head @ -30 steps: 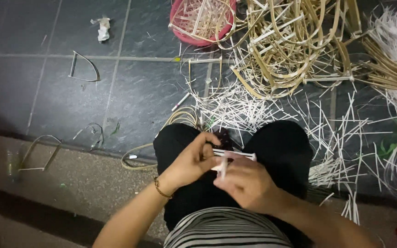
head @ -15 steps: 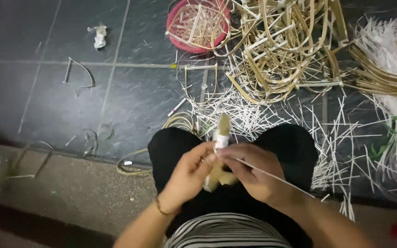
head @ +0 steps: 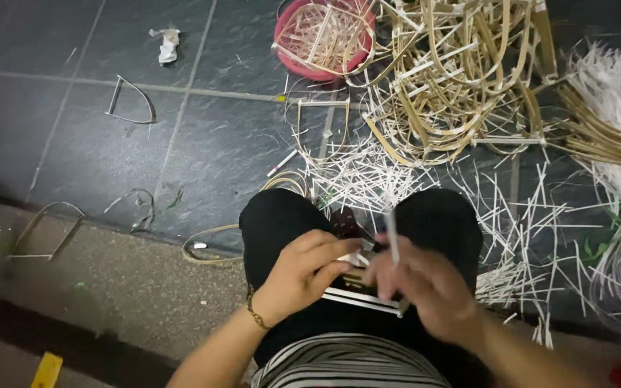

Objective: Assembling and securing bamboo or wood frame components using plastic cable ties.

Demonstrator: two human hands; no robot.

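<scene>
**Head view: handling of a thin strip and small bamboo frame**

At lower centre, over the lap, a small frame of pale strips (head: 357, 287) is pinched by the left hand (head: 303, 269). A thin white strip (head: 392, 233) is held upright in the closed fingers of the blurred right hand (head: 422, 284). The strip is judged light, springy and easily snapped; it is best gripped near the working end. Curved bamboo frames (head: 461, 79) and a red basket (head: 323, 36) lie in the upper part of the frame.
</scene>
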